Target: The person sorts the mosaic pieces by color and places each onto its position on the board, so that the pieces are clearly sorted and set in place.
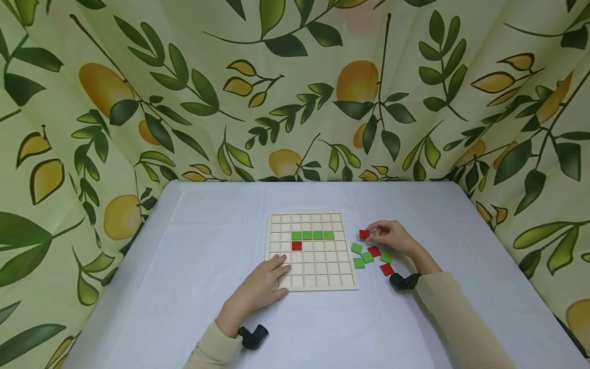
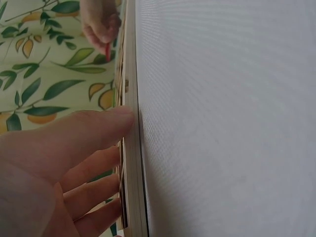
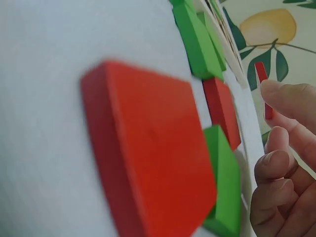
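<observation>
A pale wooden grid board (image 1: 322,281) lies on the white table. Four-sided green tiles (image 1: 318,235) form a row in it, with one red tile (image 1: 297,246) below the row's left end. My left hand (image 1: 258,284) rests on the board's lower left corner, fingers spread; in the left wrist view the thumb (image 2: 98,126) touches its edge. My right hand (image 1: 394,238) pinches a red tile (image 1: 364,234) between thumb and fingertips, just off the board's right side. The right wrist view shows that red tile (image 3: 261,74) held on edge.
Loose green tiles (image 1: 366,257) and two red tiles (image 1: 387,269) lie between the board and my right wrist. Black wrist-worn devices (image 1: 404,281) sit on both wrists. A curtain printed with leaves and fruit (image 1: 295,102) hangs behind the table (image 1: 212,215).
</observation>
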Tool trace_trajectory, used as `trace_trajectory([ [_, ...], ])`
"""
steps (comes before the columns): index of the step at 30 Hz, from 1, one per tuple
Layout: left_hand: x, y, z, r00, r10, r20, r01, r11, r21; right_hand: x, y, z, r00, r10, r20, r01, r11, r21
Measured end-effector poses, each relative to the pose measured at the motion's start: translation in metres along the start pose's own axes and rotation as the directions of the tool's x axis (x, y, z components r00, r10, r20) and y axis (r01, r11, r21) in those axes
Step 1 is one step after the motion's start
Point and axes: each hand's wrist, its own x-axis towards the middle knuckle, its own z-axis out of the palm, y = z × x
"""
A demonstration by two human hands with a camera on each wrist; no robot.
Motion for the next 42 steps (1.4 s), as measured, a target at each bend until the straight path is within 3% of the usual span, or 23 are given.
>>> trace_trajectory([
  [31,0.000,-0.001,0.001,1.000,0.015,-0.015,-0.015,1.000,0.005,-0.003,-0.029,0.025,1.000,-0.015,0.013,0.014,0.998,0.061],
  [42,0.001,0.000,0.001,1.000,0.016,-0.017,-0.016,1.000,-0.015,-0.004,-0.035,0.041,0.996,-0.076,0.051,0.069,0.989,0.130],
])
